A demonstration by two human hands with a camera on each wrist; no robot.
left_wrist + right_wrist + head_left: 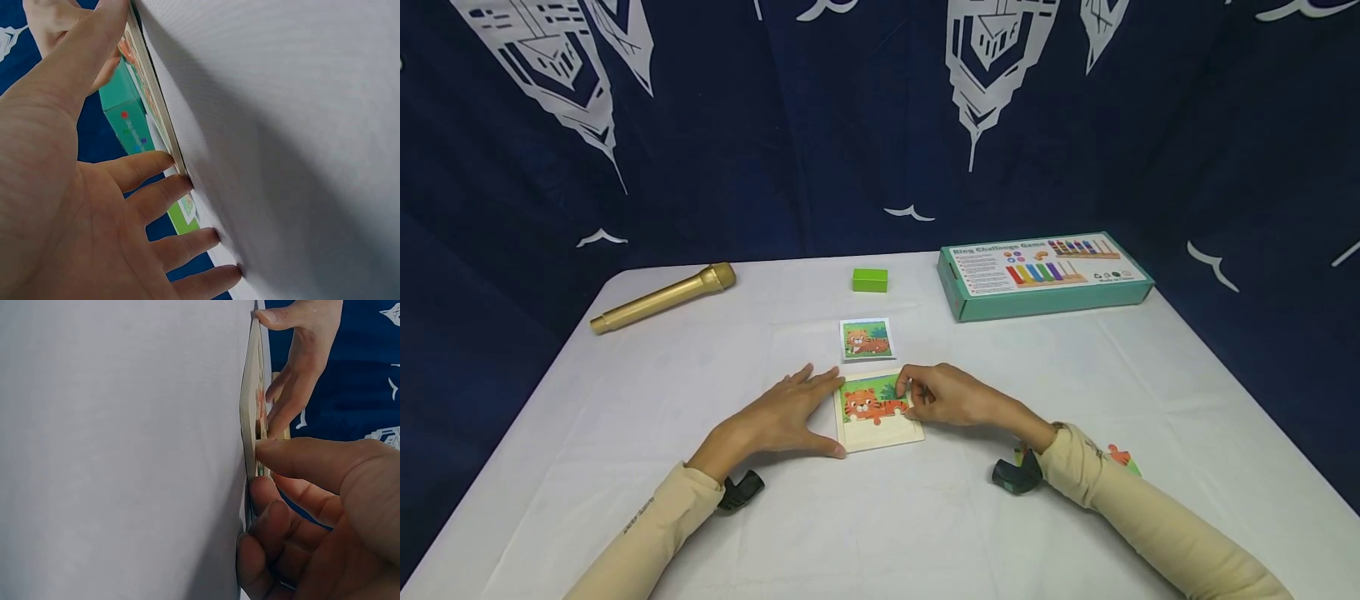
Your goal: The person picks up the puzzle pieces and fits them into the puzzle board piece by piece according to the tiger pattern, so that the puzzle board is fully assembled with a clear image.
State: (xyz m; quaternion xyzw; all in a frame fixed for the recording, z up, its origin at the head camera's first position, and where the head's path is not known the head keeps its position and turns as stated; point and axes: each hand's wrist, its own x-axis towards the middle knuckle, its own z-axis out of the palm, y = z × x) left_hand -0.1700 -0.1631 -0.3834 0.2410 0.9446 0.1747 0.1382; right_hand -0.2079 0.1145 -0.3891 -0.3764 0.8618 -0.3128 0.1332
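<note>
You've got the square, pale wooden puzzle tray (880, 439) mid-counter, orange tiger pieces (863, 405) filling its far part, the near strip bare wood. Your left hand (782, 417) is spread wide, gripping nothing, thumb and fingertips against the tray's left edge. Your right hand (953, 396) is at the right edge, fingers bent in, thumb and forefinger on the picture; whether they pinch a piece, I can't quite tell. Just beyond sits a white-bordered square tiger card (867, 340), then a bright green rectangular block (870, 281). Far right, a flat teal cardboard game box (1045, 279); far left, a gold microphone-shaped tube (662, 299).
</note>
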